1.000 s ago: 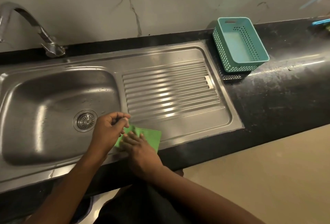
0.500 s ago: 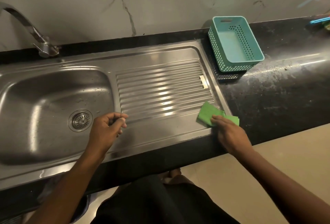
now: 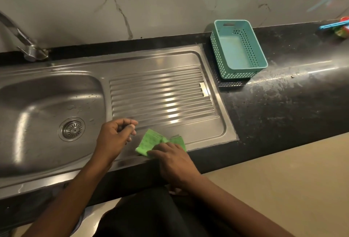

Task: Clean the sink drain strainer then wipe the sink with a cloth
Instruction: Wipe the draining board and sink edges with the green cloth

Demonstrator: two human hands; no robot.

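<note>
A stainless steel sink [image 3: 47,104] with a ribbed drainboard [image 3: 162,93] fills the left and middle of the head view. The round metal drain strainer [image 3: 72,128] sits in the basin floor. My right hand [image 3: 171,158] presses a crumpled green cloth [image 3: 149,140] flat against the front rim of the drainboard. My left hand [image 3: 115,136] hovers just left of the cloth with its fingers curled loosely and nothing in it, between the cloth and the strainer.
A teal perforated plastic basket [image 3: 238,49] stands on the black counter [image 3: 283,100] right of the sink. A curved tap [image 3: 24,44] rises at the back left. Small colourful items [image 3: 338,29] lie at the far right by the marble wall.
My right hand slid the green cloth along the front rim to the drainboard's right end, then back left toward my left hand. My left hand stayed near the basin's edge.
</note>
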